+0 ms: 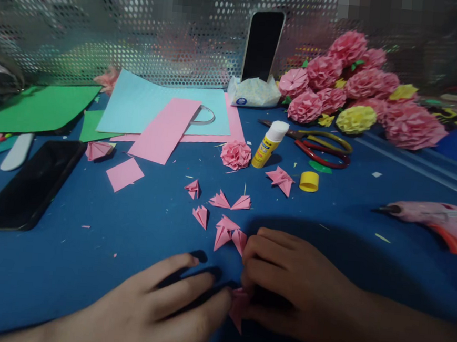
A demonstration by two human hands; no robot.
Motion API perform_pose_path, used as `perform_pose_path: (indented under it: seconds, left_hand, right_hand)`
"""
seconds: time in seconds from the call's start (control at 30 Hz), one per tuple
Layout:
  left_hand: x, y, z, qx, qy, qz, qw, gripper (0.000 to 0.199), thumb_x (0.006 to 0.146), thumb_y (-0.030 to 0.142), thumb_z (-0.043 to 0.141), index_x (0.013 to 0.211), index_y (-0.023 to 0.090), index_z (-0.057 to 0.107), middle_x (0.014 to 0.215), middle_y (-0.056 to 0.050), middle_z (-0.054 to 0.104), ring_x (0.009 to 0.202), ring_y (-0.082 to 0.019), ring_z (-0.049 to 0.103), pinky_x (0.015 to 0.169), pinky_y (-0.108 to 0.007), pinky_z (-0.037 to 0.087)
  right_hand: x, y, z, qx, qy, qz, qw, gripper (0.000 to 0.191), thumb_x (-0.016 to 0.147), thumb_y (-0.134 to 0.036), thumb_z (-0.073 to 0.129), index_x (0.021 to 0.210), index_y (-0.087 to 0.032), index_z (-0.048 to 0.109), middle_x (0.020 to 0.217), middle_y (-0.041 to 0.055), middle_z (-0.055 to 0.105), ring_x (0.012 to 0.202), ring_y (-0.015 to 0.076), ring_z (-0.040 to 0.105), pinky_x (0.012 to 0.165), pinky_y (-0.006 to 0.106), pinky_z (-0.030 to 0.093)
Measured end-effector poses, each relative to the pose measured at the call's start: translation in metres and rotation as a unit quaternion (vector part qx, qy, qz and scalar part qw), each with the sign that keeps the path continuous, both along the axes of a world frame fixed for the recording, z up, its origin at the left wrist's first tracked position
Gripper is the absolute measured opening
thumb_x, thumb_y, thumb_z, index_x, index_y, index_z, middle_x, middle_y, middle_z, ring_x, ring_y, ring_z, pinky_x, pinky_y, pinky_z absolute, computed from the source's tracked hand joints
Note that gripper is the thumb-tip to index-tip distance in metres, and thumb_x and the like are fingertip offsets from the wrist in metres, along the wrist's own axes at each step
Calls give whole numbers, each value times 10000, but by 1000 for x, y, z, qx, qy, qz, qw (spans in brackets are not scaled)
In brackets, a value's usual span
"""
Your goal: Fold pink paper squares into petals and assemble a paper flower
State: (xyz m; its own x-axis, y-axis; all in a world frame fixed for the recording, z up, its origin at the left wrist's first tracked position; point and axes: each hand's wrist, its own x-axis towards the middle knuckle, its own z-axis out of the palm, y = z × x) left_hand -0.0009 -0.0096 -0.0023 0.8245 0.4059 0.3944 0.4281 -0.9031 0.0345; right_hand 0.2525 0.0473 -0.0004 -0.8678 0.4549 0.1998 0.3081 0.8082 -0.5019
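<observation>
Near the bottom centre, a folded pink paper piece point(238, 311) lies between my two hands. My right hand point(291, 281) has its fingers curled round the right side of it. My left hand point(162, 305) touches its left edge with a fingertip, the other fingers spread above the blue table. Just beyond my right hand sit joined pink folded petals point(229, 233). Smaller folded pink pieces point(200, 217) lie to their left and behind. A pink star-like piece point(280, 180) rests further back, beside a yellow cap point(309, 181). The glue stick point(269, 145) stands slightly tilted.
Scissors point(321, 144) lie behind the cap; a pink glue gun point(434, 219) is at right. A black phone point(31, 184) lies at left near a pink paper square point(125, 174). Pink paper flowers point(362, 81) are heaped at the back right. Another phone point(262, 47) stands upright at the back.
</observation>
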Motion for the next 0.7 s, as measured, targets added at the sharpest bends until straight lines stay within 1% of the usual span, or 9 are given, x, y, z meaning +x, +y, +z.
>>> perform_pose_path:
  seconds: [0.1, 0.2, 0.33, 0.4, 0.47, 0.63, 0.7]
  left_hand:
    - [0, 0, 1, 2, 5, -2, 1000, 350, 1042, 134, 374, 1213, 163, 678, 1300, 38, 652, 1177, -159, 575, 1248, -378, 174]
    - [0, 1, 1, -2, 15, -6, 1000, 358, 1044, 129, 366, 1233, 162, 667, 1310, 39, 645, 1182, -160, 573, 1249, -377, 166]
    - [0, 2, 1, -7, 25, -12, 1000, 364, 1042, 128, 363, 1203, 168, 687, 1266, 29, 667, 1141, -167, 593, 1244, -385, 151]
    - [-1, 2, 1, -3, 34, -14, 999, 365, 1038, 120, 364, 1221, 164, 677, 1276, 15, 663, 1150, -178, 590, 1242, -399, 144]
    - [-1, 1, 2, -3, 39, -12, 999, 357, 1038, 130, 373, 1239, 160, 667, 1284, 3, 660, 1163, -187, 584, 1240, -409, 140]
    - [-1, -1, 1, -12, 32, -5, 999, 364, 1040, 128, 362, 1230, 152, 671, 1263, 2, 669, 1160, -177, 581, 1239, -392, 148]
    - [-1, -1, 1, -11, 42, -6, 999, 371, 1043, 124, 352, 1264, 152, 649, 1285, -3, 657, 1179, -182, 572, 1239, -405, 148]
  right_hand:
    - [-1, -1, 4, -16, -7, -3, 1000, 108, 938, -238, 623, 864, -179, 571, 873, 16, 593, 820, 178, 465, 728, 309, 362]
    - [0, -2, 10, -53, -7, -14, 998, 51, 901, -151, 596, 864, -174, 570, 878, 19, 576, 828, 173, 467, 729, 308, 366]
    - [2, -2, 12, -115, 27, -43, 992, 90, 901, -92, 521, 895, -175, 553, 891, 16, 561, 830, 159, 481, 725, 298, 376]
    - [2, -2, 12, -132, 38, -52, 989, 105, 899, -80, 513, 904, -181, 539, 895, 11, 560, 826, 153, 485, 719, 291, 377]
    - [2, 0, 10, -135, 37, -54, 989, 118, 893, -72, 519, 915, -187, 535, 906, 8, 564, 831, 152, 488, 724, 288, 378]
    - [1, 3, 9, -129, 24, -48, 990, 125, 911, -76, 509, 945, -189, 551, 917, 14, 576, 841, 160, 498, 741, 292, 388]
    - [1, 2, 9, -119, 22, -45, 992, 127, 921, -86, 515, 974, -191, 564, 936, 18, 584, 869, 166, 509, 768, 296, 396]
